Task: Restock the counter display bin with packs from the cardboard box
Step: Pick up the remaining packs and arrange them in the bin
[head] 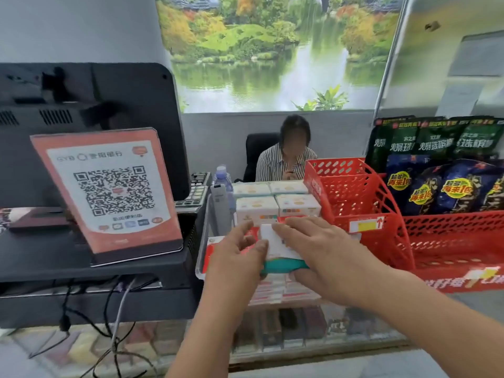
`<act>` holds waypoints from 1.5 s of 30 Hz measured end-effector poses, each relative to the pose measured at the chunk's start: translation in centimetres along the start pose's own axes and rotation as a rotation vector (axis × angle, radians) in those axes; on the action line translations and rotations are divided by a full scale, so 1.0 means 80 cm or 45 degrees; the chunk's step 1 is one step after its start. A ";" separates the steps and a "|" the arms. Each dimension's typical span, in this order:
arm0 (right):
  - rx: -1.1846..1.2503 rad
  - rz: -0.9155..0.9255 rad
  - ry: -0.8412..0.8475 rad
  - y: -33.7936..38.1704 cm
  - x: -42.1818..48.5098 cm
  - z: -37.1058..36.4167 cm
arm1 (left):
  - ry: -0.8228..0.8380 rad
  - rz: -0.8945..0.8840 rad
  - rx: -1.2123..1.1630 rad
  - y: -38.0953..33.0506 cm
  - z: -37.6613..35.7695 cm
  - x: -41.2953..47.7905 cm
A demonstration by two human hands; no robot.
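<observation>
over the clear-walled display bin on the glass-fronted bench, a white pack with a teal lower edge is held between both hands.
the left hand curls round the pack's left end and the right hand lies across its top with the thumb tucked under the teal edge, so both are clamped on it, just above the bin and in front of the stacked white packs already there. it looks light and soft-wrapped, likely a squashy film pack that dents rather than breaks and may slip a little; holding the short ends or pinching top and bottom, as now, should suit it, and a gentle squeeze will do. the cardboard box is not in view.
</observation>
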State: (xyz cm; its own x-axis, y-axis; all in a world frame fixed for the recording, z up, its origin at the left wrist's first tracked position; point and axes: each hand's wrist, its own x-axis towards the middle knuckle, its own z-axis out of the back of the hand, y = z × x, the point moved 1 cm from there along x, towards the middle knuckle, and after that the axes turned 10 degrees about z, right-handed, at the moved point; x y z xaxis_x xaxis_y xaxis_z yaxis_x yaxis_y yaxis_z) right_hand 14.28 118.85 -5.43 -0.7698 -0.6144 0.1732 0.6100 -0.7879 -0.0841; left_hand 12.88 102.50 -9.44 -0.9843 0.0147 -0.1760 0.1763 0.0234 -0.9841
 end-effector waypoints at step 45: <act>0.530 -0.074 -0.113 -0.109 0.103 0.008 | -0.158 0.239 -0.378 -0.059 -0.042 0.105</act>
State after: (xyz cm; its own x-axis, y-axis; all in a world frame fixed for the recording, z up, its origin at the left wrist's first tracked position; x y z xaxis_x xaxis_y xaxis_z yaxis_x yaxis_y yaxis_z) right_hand 2.73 120.66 -2.60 -0.7968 -0.5494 0.2516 0.6043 -0.7261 0.3281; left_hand 3.84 105.89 -6.19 -0.9250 -0.0746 -0.3726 0.3314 0.3214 -0.8871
